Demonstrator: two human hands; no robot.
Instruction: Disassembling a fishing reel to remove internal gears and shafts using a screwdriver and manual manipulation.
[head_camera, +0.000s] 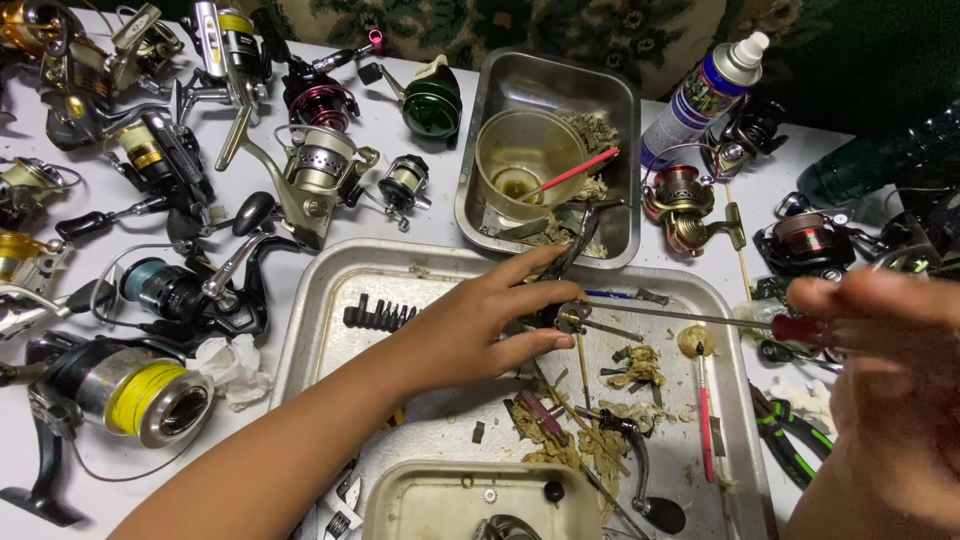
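Where tray ends, white-capped spray can (705, 95).

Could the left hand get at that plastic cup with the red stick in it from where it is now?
Probably yes. The left hand lies just below the small steel tray holding the plastic cup, and only low tray rims lie between.
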